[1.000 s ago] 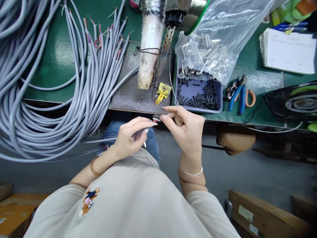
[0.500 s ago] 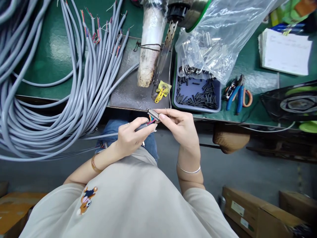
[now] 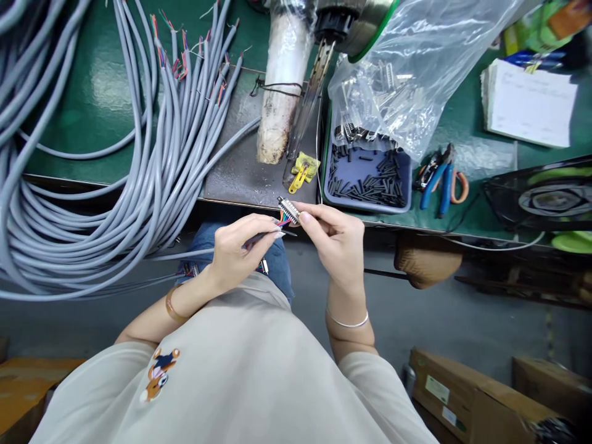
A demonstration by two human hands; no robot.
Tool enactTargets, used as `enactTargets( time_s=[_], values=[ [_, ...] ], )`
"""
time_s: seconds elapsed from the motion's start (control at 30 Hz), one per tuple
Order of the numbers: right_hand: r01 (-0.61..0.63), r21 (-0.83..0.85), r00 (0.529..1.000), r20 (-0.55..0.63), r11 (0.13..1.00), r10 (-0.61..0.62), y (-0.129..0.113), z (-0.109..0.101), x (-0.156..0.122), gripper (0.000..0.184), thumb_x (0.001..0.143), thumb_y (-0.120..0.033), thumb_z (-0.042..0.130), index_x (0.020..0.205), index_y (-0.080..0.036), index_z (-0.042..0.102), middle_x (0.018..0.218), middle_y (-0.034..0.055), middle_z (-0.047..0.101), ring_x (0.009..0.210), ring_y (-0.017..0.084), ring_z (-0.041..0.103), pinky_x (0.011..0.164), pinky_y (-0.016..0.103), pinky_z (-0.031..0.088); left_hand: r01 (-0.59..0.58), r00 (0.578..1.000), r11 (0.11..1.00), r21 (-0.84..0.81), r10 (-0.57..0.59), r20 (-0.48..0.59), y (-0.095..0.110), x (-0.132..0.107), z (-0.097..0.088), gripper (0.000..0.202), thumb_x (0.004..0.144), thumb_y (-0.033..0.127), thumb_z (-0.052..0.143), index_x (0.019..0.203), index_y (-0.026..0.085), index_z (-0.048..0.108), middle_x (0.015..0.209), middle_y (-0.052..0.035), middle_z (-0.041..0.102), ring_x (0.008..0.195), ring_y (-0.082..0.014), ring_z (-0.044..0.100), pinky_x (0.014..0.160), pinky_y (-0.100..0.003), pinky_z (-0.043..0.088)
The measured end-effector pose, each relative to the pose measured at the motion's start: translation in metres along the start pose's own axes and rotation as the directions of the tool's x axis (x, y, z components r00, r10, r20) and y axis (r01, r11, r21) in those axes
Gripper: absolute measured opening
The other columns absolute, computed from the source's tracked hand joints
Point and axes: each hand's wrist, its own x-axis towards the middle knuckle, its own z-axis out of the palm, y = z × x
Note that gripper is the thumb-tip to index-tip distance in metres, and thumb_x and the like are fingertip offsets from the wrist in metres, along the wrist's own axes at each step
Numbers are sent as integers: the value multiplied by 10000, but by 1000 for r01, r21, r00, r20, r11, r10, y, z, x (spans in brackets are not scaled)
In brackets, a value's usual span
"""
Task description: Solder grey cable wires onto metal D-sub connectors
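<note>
Connector (image 3: 289,211), narrow, silvery, tilted, multicolored wires (image 3: 283,217)

one left hand (image 3: 240,250), one right hand (image 3: 337,243), one held connector (image 3: 290,211), one purple tray (image 3: 362,168), one paper stack (image 3: 530,102)

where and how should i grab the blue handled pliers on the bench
Probably best to grip the pliers by both blue handles, coming from the bench's near edge: the handles splay toward that edge, jaws pointing away. Steer clear of the orange handle close on their right.
</note>
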Motion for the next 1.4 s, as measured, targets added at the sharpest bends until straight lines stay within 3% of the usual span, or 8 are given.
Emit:
enactTargets(
  time_s=[0.2,0.43,0.57,0.67,0.8,0.9,1.13,1.4],
  values=[
    [35,-67,998,-43,997,-38,-3,0,-1,206,941,-338,657,1031,-236,811,818,13,779,501,81,454,497,256,372,23,999,998,-54,-21,40,-2,-4,-1,155,879,172,739,1034,165,728,986,-70,775,667,-87,657,570,-179,521],
    [-48,139,999,20,989,46,5,8,0,197,914,-366,701,1014,-235,809,871,23,806,612,132,686,574,258,564,-107,994,990,97,109,-24,-7,-6,1,76,911,140,693,920,191,748,947,-55,771,822,-127,718,697,-216,556],
    [-6,193,1000,19,981,2,8,13,0,189,928,-352,691,1039,-244,800,930,18,811,716,150,747,664,274,619,73,996,997,-27,-75,-40,-2,0,1,36,850,145,746,839,174,730,923,-50,783,737,-119,701,613,-206,521],
    [130,-10,990,-59,991,-130,7,13,0,173,951,-317,666,1044,-252,796,828,0,781,653,122,700,614,251,572,217,976,970,-106,-218,-5,-1,6,2,72,794,135,776,774,156,710,887,-59,775,726,-127,698,617,-210,516],
    [323,-184,890,-273,928,-364,8,8,-4,221,977,-330,604,1122,-253,752,595,-55,621,449,92,525,458,243,452,298,954,940,-165,-301,4,-5,11,2,75,805,174,759,768,151,697,875,-63,761,748,-134,695,666,-224,531],
    [340,-117,846,-396,933,-358,10,5,-6,303,1001,-281,554,1296,-268,621,670,-52,686,444,109,577,427,249,454,328,943,934,-145,-333,-12,-8,14,3,92,808,203,744,765,154,679,838,-46,745,679,-111,648,605,-207,490],
    [427,-307,859,-156,850,-488,14,14,3,143,916,-123,681,1006,-233,669,1068,32,807,966,177,791,797,272,651,324,943,938,-126,-331,-43,-14,24,7,84,797,173,721,755,155,650,826,-31,732,655,-93,623,588,-193,472],
    [424,-204,875,-160,882,-458,12,21,18,144,897,-94,649,878,-228,600,1134,50,799,991,182,787,801,279,665,252,964,965,-75,-257,-66,-14,37,8,75,791,130,700,752,167,648,855,-33,738,757,-131,676,667,-223,520]
  ],
)
